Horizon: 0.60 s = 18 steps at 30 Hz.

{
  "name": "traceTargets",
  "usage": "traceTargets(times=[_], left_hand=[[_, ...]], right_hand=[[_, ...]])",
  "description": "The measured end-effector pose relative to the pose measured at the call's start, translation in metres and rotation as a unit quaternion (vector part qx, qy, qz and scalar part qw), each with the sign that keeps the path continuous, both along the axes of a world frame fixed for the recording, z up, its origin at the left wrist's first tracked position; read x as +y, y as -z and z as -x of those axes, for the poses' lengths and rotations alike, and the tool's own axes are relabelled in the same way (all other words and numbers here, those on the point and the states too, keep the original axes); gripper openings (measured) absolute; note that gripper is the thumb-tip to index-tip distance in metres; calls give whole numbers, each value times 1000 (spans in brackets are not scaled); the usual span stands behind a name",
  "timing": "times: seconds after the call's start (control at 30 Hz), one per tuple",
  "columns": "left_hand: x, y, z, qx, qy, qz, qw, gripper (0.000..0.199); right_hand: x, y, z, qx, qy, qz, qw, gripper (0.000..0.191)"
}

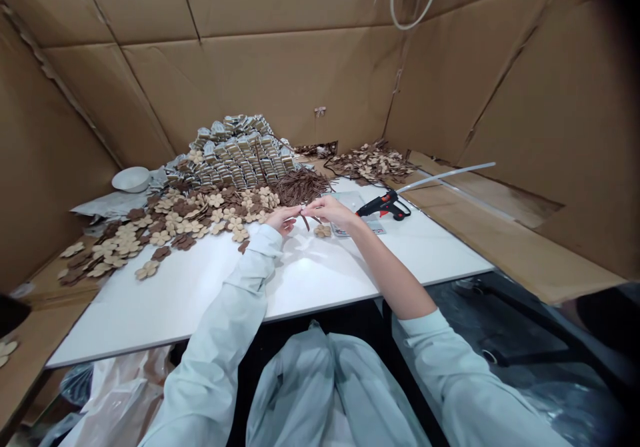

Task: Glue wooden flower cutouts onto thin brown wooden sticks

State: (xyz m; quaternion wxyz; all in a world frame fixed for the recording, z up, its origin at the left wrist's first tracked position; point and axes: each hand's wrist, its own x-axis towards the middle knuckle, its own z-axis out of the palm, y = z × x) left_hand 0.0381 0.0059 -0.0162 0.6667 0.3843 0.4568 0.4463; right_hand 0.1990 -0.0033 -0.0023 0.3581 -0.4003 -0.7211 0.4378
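Note:
Over the white board [320,274], my left hand [284,219] and my right hand [327,211] meet at the fingertips. Thin brown strips [306,222] hang between them, pinched at least by my right hand. What my left fingers grip is too small to make out. Just below my right hand lies a beige flower piece [323,231]. A black glue gun [384,206] with a long clear glue stick [445,175] rests to the right of that hand. Behind my hands is a heap of brown strips [303,186].
Beige and brown flower pieces [170,220] are piled at the left, before stacked wrapped packets [243,160]. A white bowl [131,179] stands at the back left. More small pieces [375,162] lie at the back right. Cardboard walls [280,74] enclose the work surface.

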Motion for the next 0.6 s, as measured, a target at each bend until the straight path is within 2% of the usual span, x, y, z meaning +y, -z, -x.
traceTargets(times=[0.2, 0.27, 0.33, 0.37, 0.43, 0.53, 0.6], left_hand=[[-5, 1, -6, -19, 10, 39, 999, 17], [-8, 4, -10, 26, 28, 24, 999, 20], [-10, 9, -17, 151, 38, -46, 987, 28], [-11, 13, -21, 222, 38, -87, 971, 30], [-13, 20, -29, 360, 28, -170, 917, 27], [-15, 29, -40, 535, 30, -264, 802, 25], [-15, 32, -44, 624, 37, -291, 724, 29]], right_hand=[[4, 2, -2, -3, 14, -24, 1000, 29], [5, 1, -6, -20, 40, -36, 998, 26], [3, -2, -12, -39, 75, -45, 995, 22], [2, -5, -17, -47, 94, -48, 993, 21], [-1, -10, -26, -60, 138, -50, 987, 20], [-5, -16, -37, -82, 211, -50, 973, 23], [-5, -17, -41, -87, 244, -50, 965, 24]])
